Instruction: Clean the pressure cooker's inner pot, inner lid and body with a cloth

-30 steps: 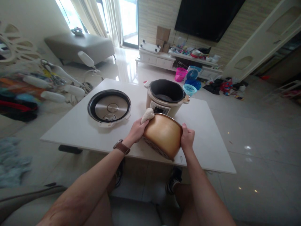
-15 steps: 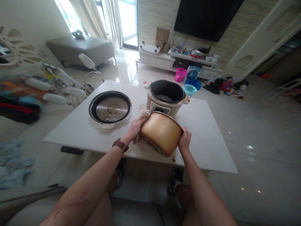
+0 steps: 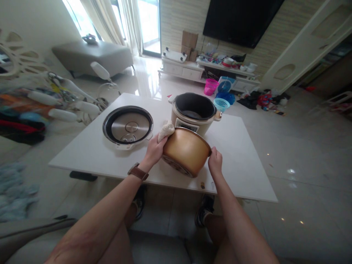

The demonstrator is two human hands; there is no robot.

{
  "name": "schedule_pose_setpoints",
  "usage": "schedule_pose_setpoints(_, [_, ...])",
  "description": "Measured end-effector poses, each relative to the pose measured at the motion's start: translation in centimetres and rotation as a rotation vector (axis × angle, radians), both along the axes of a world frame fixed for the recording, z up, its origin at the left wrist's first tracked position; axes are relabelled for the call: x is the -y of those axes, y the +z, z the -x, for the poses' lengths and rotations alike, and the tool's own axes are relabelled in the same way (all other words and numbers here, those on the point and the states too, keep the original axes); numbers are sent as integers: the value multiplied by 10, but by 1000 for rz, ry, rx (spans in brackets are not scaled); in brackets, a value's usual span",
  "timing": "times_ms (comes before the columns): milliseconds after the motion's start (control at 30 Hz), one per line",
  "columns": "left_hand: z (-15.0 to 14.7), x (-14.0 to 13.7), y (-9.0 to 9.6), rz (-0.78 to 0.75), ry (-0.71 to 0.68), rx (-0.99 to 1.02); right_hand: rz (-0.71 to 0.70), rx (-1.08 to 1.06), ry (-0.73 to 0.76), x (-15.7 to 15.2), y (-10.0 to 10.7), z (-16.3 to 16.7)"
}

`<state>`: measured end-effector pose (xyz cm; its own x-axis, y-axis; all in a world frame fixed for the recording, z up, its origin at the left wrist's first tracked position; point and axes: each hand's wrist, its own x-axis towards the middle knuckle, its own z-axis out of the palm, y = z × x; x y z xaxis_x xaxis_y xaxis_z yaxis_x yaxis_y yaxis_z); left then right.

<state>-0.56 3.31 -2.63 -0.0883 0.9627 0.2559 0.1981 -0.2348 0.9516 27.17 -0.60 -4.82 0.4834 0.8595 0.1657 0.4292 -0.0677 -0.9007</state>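
Note:
A gold-coloured inner pot (image 3: 187, 152) is held tilted above the near side of the table, its base turned toward me. My left hand (image 3: 155, 149) is closed around a pale cloth (image 3: 166, 131) against the pot's left rim. On the opposite side my right hand (image 3: 215, 160) grips the rim. Just behind stands the beige electric cooker body (image 3: 206, 127), its dark cavity uncovered and its control panel partly covered by the pot. The cooker lid (image 3: 125, 126) lies to the left with its metal inside facing up. The pot's interior is hidden from me.
The white table (image 3: 242, 161) carries these things, and a small brown object (image 3: 202, 185) lies by its near edge. Beyond are a pink basket (image 3: 211, 87), a light-blue basket (image 3: 221, 104) and a low cabinet (image 3: 189, 73). A white-armed rack (image 3: 63, 115) stands left.
The pot has shifted slightly up and to the left, with both hands still on it. The cloth in my left hand has moved up at the rim and shows more.

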Motion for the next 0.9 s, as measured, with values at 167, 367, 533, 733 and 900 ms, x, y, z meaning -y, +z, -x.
schedule_pose_setpoints(167, [-10, 13, 4, -135, -84, -140, -135, -97, -5, 0, 20, 8])
schedule_pose_setpoints(367, [-19, 14, 1, -106, -109, -122, -44, -150, -117, 1, 17, 10])
schedule_pose_setpoints(533, [-17, 7, -7, 55, -117, 12, -57, -135, -155, 2, 12, 5])
schedule_pose_setpoints(733, [-18, -6, -29, 415, -98, 239, -46, -124, -152, 3, 11, -3])
schedule_pose_setpoints(900, [-20, -10, -32, 548, -71, 336, -21, -72, -137, 0, 2, -7])
